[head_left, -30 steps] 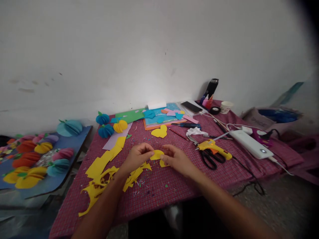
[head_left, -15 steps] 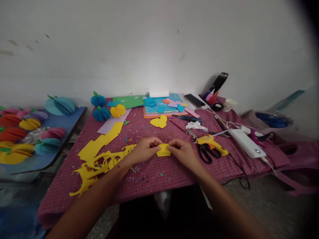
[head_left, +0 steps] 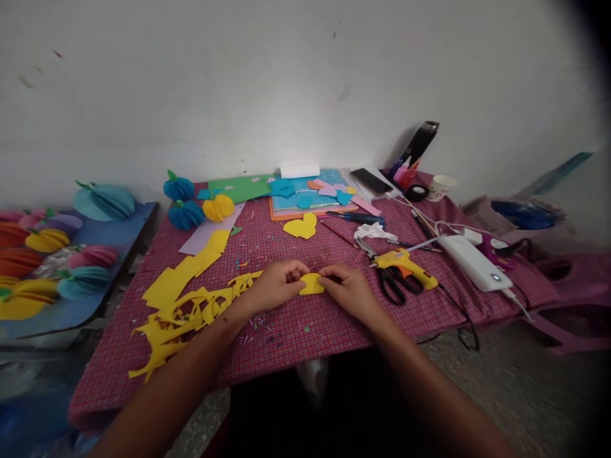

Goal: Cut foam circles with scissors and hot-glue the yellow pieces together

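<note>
A small yellow paper piece (head_left: 312, 284) with a curved upper edge is held between my two hands, over the near middle of the table. My left hand (head_left: 279, 283) pinches its left end with thumb and fingers. The right end is gripped the same way by my right hand (head_left: 348, 287). Beyond them lie other yellow paper cutouts (head_left: 300, 226). Yellow paper offcuts (head_left: 176, 321) with cut-out holes spread beside my left forearm. To the right of my right hand are a yellow glue gun (head_left: 403, 264) and black-handled scissors (head_left: 392, 287).
The table has a red checked cloth (head_left: 281, 343). Paper pumpkins (head_left: 185, 215) stand at its back left, more on a blue board (head_left: 119, 254). Coloured sheets (head_left: 248, 188), a phone (head_left: 371, 181), a black bottle (head_left: 421, 143) and a paper cup (head_left: 442, 186) line the back; a white power bank (head_left: 473, 262) lies right.
The yellow piece now shows a more rounded, narrower outline between my fingers. Both hands keep their pinch. The whole view has shifted slightly.
</note>
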Motion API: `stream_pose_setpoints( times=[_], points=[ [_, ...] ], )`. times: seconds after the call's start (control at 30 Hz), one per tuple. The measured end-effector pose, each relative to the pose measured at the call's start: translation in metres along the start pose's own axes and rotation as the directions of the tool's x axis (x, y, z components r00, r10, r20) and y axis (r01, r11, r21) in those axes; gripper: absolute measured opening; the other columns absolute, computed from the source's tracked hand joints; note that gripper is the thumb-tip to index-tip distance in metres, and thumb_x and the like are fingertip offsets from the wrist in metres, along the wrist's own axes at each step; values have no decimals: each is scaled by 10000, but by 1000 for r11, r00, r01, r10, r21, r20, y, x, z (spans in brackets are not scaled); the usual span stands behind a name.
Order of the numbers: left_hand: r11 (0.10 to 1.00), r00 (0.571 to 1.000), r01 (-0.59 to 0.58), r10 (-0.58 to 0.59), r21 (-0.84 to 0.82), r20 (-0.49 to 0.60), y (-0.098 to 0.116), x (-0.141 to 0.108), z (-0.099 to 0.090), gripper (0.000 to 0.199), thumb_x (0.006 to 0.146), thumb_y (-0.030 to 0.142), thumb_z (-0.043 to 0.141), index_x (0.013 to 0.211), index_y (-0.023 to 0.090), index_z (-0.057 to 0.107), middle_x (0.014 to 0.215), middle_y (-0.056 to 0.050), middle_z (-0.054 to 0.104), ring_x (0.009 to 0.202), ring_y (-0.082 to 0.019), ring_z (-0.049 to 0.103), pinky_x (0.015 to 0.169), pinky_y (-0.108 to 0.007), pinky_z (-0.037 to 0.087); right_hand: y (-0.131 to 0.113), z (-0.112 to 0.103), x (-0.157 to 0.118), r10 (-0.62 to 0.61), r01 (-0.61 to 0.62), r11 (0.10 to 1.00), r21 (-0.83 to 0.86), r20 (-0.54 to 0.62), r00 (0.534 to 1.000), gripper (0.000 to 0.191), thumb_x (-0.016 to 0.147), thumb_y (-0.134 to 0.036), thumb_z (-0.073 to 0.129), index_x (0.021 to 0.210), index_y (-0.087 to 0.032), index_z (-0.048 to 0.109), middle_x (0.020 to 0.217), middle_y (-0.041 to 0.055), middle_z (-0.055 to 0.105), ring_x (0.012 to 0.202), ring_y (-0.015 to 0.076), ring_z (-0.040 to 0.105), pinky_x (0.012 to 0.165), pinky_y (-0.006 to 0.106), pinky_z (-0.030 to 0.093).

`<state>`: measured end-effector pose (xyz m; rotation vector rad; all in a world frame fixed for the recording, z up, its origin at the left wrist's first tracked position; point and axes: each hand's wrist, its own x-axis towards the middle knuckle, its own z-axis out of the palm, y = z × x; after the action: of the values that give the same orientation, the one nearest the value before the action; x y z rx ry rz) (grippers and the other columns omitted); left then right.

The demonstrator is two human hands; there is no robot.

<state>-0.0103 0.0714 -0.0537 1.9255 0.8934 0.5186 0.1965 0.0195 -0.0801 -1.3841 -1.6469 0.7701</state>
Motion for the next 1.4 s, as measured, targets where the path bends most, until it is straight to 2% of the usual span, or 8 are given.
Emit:
stream_pose_setpoints(
  times=[0.17, 0.4, 0.97, 1.2, 1.33, 1.4],
  points=[
    [1000, 1000, -5, 5, 18, 14, -4, 0, 1, 210, 815, 192, 561, 1010, 197, 640, 764, 30, 582, 669, -110, 522, 598, -234, 386, 1, 0, 0, 47, -47, 999, -13, -19, 999, 59, 816, -189, 630, 865, -204, 658, 786, -6, 675, 708, 158, 616, 659, 273, 466],
    [996, 999, 4, -7, 85, 32, -2, 2, 1, 218, 811, 195, 560, 1012, 197, 645, 760, 26, 587, 671, -116, 525, 601, -236, 384, 3, 0, 0, 32, -33, 999, -37, -11, 999, 79, 795, -147, 615, 845, -208, 617, 755, -23, 639, 690, 151, 601, 639, 264, 447],
    [985, 999, -5, -1, 170, 37, -3, 3, 2, 214, 822, 218, 545, 1011, 208, 645, 793, 11, 626, 695, -134, 543, 616, -247, 390, -1, 2, -1, 3, -2, 967, -256, 4, 1000, 111, 790, -111, 586, 811, -218, 606, 752, -22, 656, 684, 152, 602, 627, 256, 399],
    [970, 999, -12, 2, 242, 40, -6, 5, 5, 214, 815, 199, 544, 1001, 213, 649, 745, 20, 611, 657, -133, 522, 594, -247, 361, 3, 7, -2, 4, 2, 935, -353, 17, 1000, 105, 800, -116, 588, 799, -221, 585, 745, -9, 647, 670, 160, 583, 614, 263, 379],
    [948, 999, -35, 24, 317, 36, -4, 3, 6, 191, 817, 182, 550, 986, 212, 634, 773, 13, 609, 686, -148, 531, 634, -265, 388, -2, 8, -2, -7, 8, 911, -412, 4, 1000, 111, 794, -113, 596, 831, -216, 575, 781, 4, 630, 704, 174, 574, 627, 275, 382],
    [919, 997, -75, 82, 387, -1, -2, -1, 6, 208, 817, 172, 559, 1013, 214, 617, 886, -12, 625, 794, -174, 559, 721, -294, 429, -4, 7, -1, -36, 35, 911, -412, 6, 999, 122, 796, -109, 600, 860, -211, 585, 843, 25, 634, 779, 191, 580, 679, 288, 410]
  ],
)
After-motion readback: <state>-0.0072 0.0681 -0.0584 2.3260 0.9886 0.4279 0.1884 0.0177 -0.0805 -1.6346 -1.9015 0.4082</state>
